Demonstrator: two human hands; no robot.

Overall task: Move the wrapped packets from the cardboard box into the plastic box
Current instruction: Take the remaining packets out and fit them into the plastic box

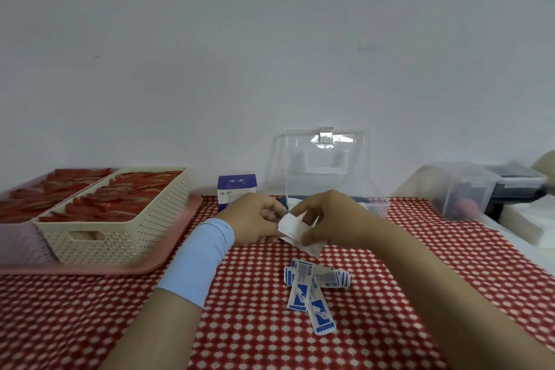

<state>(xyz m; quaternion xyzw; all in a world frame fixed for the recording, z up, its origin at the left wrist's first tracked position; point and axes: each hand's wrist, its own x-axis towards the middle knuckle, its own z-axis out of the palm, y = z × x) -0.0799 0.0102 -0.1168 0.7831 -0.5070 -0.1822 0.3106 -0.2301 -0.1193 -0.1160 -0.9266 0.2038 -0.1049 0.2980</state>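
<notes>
**Packets out, not yet boxed**

My left hand (pixel 255 219) and right hand (pixel 333 219) both pinch a white bundle (pixel 292 225), packets I think, just before the open plastic box (pixel 330 189). More wrapped packets (pixel 312 288) lie loose on the table (pixel 255 324), and the cardboard box (pixel 237 186) stands behind. I judge most of the moving remains.

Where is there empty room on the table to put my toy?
Bare cloth lies in front of the tray, and on the right, before the bins. The middle is crowded: the left hand and right hand hold white packets, with blue packets lying just nearer.
</notes>
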